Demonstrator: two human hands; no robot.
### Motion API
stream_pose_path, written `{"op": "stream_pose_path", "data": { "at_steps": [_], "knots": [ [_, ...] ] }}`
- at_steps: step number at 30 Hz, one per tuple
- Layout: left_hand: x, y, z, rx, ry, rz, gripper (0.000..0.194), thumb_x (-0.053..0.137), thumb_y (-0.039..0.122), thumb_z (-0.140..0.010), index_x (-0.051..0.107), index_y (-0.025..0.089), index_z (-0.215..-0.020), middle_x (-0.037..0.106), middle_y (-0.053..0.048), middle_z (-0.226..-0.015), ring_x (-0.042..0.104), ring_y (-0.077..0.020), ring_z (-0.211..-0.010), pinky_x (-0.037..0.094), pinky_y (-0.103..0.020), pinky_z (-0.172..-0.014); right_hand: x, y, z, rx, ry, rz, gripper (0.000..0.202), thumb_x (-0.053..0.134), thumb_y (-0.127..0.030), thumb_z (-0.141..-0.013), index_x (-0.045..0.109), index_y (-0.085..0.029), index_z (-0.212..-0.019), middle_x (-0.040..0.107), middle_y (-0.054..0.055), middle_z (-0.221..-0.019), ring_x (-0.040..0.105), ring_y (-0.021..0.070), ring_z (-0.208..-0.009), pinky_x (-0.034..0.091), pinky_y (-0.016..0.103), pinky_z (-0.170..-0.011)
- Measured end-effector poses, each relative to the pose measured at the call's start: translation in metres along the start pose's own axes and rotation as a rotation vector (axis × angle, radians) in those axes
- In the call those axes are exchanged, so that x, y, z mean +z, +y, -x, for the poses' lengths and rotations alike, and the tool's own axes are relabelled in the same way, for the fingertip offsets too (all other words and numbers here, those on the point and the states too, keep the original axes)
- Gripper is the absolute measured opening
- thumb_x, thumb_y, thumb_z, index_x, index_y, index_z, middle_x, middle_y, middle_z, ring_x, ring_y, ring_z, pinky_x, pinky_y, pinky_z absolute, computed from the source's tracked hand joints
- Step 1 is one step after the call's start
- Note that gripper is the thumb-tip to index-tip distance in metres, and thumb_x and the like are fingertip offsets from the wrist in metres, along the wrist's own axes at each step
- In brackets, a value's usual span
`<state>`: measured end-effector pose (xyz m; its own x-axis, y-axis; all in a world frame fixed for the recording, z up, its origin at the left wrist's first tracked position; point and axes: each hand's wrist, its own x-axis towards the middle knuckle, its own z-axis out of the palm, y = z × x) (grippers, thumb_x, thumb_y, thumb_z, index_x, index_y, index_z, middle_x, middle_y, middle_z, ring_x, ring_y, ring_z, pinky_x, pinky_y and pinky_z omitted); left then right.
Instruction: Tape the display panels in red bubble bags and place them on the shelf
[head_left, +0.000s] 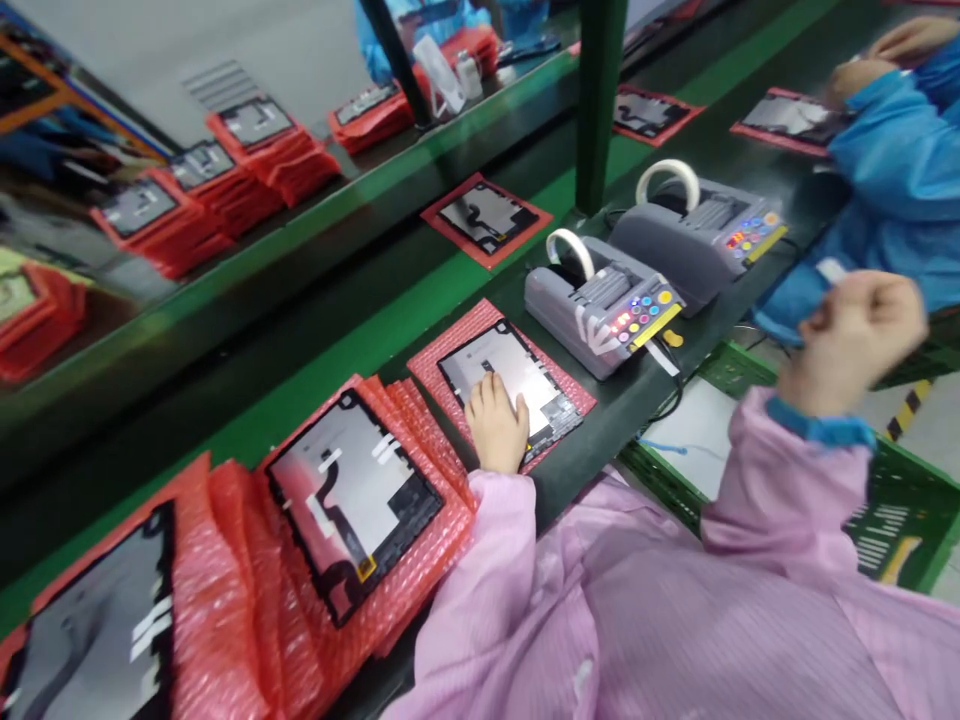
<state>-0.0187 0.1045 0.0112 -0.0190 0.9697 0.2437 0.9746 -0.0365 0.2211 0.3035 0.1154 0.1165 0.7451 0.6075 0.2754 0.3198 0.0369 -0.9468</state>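
Note:
My left hand (498, 425) lies flat, fingers spread, on a silver panel (525, 365) that rests on red bubble wrap (433, 362). My right hand (862, 335) is raised at the right, its fingers pinched on a small white strip of tape (830, 270). Beyond the panel stands a grey tape dispenser (592, 310) with a white roll (570, 250) and lit buttons; short white strips hang at its front. Left of my left hand, another panel (367, 490) with white tape pieces tops a stack of red bubble wrap.
A second dispenser (697, 240) stands behind the first. Another wrapped panel (487, 220) lies on the green belt (420, 310). Stacks of red-wrapped panels (217, 190) line the far shelf. At the right are a co-worker's blue sleeve (892, 140) and a green crate (915, 500).

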Motion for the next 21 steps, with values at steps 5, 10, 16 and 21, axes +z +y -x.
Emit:
{"op": "stream_pose_path", "data": {
  "at_steps": [5,10,16,21],
  "knots": [
    [0.005,-0.002,-0.002,-0.018,-0.015,-0.041,0.054,0.043,0.034,-0.098,0.051,0.004,-0.142,0.052,-0.019,-0.147,0.047,-0.0331,-0.134,0.038,-0.047,-0.112,0.031,-0.070,0.104,-0.125,-0.570,-0.116,0.013,0.061,-0.043,-0.087,0.061,-0.033,-0.079,0.055,0.005,-0.078,0.048,0.0193,-0.061,0.038,0.036,-0.055],
    [0.001,-0.002,-0.003,-0.025,-0.037,-0.025,0.054,0.043,0.036,-0.099,0.050,0.004,-0.142,0.052,-0.020,-0.146,0.046,-0.0311,-0.135,0.038,-0.044,-0.112,0.172,-0.039,0.136,-0.176,-1.155,0.091,0.016,0.055,-0.033,-0.084,0.057,-0.020,-0.073,0.064,0.003,-0.077,0.055,0.0167,-0.071,0.044,0.031,-0.070],
    [-0.002,0.001,-0.003,-0.102,-0.065,0.008,0.054,0.048,0.035,-0.098,0.049,0.006,-0.143,0.048,-0.023,-0.146,0.048,-0.0331,-0.132,0.038,-0.047,-0.112,0.239,0.002,0.132,-0.251,-1.248,0.462,0.017,0.054,-0.026,-0.086,0.062,-0.017,-0.074,0.067,0.005,-0.078,0.055,0.0165,-0.071,0.035,0.029,-0.068],
    [-0.004,0.002,-0.002,-0.092,-0.081,0.012,0.055,0.044,0.036,-0.099,0.047,0.005,-0.145,0.044,-0.022,-0.151,0.045,-0.0336,-0.134,0.037,-0.048,-0.113,0.232,-0.004,0.136,-0.266,-1.250,0.587,0.017,0.055,-0.030,-0.089,0.067,-0.019,-0.082,0.069,0.005,-0.084,0.058,0.0187,-0.076,0.034,0.030,-0.068]
  ]
}}
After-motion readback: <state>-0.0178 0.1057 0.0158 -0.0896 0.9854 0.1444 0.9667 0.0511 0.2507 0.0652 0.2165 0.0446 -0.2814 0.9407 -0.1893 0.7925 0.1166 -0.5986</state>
